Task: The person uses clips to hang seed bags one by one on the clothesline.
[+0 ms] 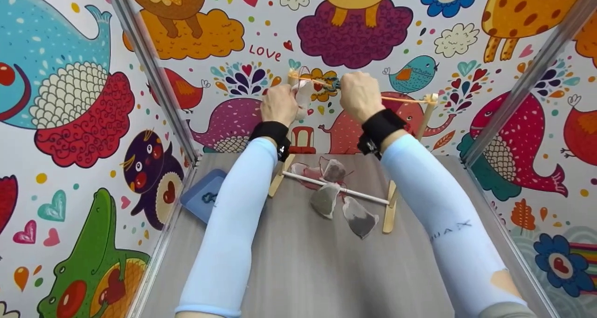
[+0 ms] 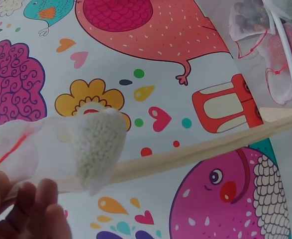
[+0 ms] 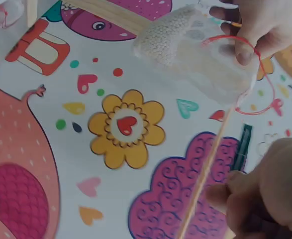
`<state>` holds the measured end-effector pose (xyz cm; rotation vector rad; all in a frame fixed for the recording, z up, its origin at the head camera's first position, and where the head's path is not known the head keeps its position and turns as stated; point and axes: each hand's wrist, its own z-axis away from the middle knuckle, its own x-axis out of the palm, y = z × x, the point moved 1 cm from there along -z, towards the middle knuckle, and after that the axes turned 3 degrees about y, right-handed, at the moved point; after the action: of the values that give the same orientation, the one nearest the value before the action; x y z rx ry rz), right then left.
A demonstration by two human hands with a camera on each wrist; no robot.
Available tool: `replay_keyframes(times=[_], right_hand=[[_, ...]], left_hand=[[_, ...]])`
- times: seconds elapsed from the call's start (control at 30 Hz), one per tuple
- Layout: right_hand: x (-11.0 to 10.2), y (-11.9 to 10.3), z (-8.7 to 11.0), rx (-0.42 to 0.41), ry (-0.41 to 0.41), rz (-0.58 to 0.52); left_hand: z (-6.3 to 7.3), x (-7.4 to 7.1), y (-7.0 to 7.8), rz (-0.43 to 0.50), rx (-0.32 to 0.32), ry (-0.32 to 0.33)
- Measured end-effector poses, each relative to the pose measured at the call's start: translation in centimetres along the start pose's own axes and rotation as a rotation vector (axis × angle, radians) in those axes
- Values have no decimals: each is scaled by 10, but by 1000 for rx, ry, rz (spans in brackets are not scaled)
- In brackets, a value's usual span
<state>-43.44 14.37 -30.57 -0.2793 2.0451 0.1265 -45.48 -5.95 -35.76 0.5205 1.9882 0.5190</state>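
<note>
My left hand [image 1: 280, 104] pinches the upper part of a sheer drawstring pouch [image 3: 168, 42] with a red string. White granules fill the pouch's lower end [image 2: 100, 149]. A thin orange cord [image 1: 405, 100] runs between the tops of two wooden posts, and the pouch's mouth overlaps it near the left post. Close to the cord, my right hand [image 1: 361, 94] holds a small dark green clip [image 3: 242, 148] between thumb and fingers. The clip's tip points toward the pouch; its other end is hidden in the hand.
A white rod [image 1: 361, 197] joins the wooden feet [image 1: 388, 217] low down. Several more pouches [image 1: 360, 217] lie around it on the grey table. At left, partly behind my sleeve, a blue tray [image 1: 190, 197] contains a dark green item [image 1: 209, 197]. Patterned panels stand behind and on both sides.
</note>
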Motion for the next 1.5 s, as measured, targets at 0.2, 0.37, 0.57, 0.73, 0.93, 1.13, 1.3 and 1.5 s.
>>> replay_keyframes(times=[0.2,0.37,0.57,0.73,0.93,1.13,1.3,1.5], right_hand=[[9,-1,-18,29,-121,-31],[14,-6,-24,-45,-180,-62],[21,1,-12,-125,-151,-66],[34,12,11,-170,0,-88],[60,32,53,-150,93,-107],[95,58,104,-34,-30,-123],[131,74,155,-19,-85,-128],[173,79,209,4,-201,-170]], left_hand=[[3,10,13,4,19,-21],[6,15,20,7,28,-29],[4,16,15,40,43,-39],[3,15,-1,39,40,-61],[4,3,-52,13,-5,-50],[25,-1,-154,-66,-129,-105],[76,10,-237,-150,-223,-249],[148,28,-287,-216,-299,-513]])
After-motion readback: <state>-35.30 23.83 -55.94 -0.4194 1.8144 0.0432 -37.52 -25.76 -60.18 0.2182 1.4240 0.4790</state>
